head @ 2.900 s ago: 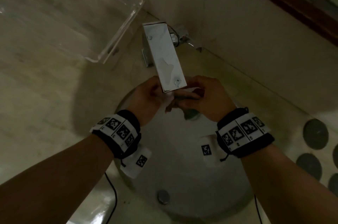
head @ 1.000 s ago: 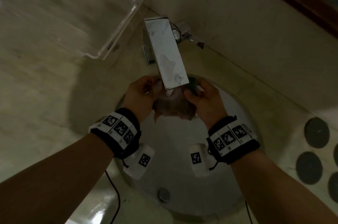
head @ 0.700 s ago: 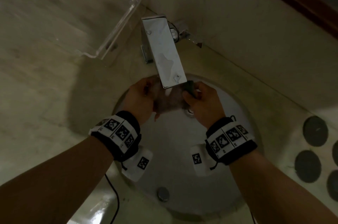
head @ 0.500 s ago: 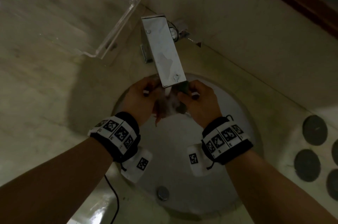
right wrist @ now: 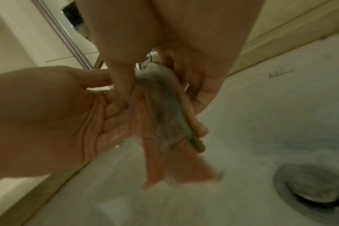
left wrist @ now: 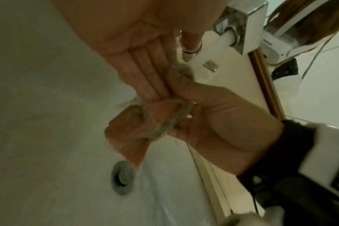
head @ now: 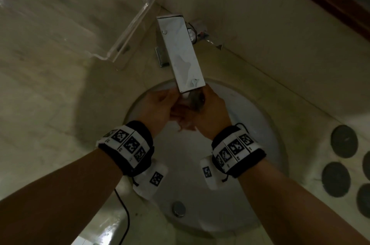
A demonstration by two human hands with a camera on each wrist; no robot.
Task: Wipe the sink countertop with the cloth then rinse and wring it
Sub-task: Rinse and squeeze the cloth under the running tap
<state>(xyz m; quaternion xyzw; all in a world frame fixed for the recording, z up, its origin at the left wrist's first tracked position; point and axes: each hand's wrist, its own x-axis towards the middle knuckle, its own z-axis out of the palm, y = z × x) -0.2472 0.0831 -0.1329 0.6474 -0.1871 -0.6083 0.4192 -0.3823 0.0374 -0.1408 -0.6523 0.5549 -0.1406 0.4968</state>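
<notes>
Both forearms reach in from the near edge over the white sink basin (head: 250,116), drain plug (head: 178,208) nearest the viewer. Left hand (head: 160,104) is flat, fingers straight, palm pressed against the cloth (left wrist: 133,122); right hand (head: 212,112) grips the cloth, thumb and fingers curled round its bunched upper end. Cloth is orange with a grey fold, wet, held between the two palms above the basin, loose corners hanging toward the drain. Half a second ago the hands were a bit apart with the cloth showing between them; now they are closed together palm to palm and the cloth is mostly hidden in the head view. A second ago it hung spread open under the spout. Just past the hands, chrome box faucet (head: 181,54) with water running onto the hands. Further back, beige countertop (head: 50,104), clear acrylic tray (head: 128,34) far left, dark round discs (head: 344,141) far right
</notes>
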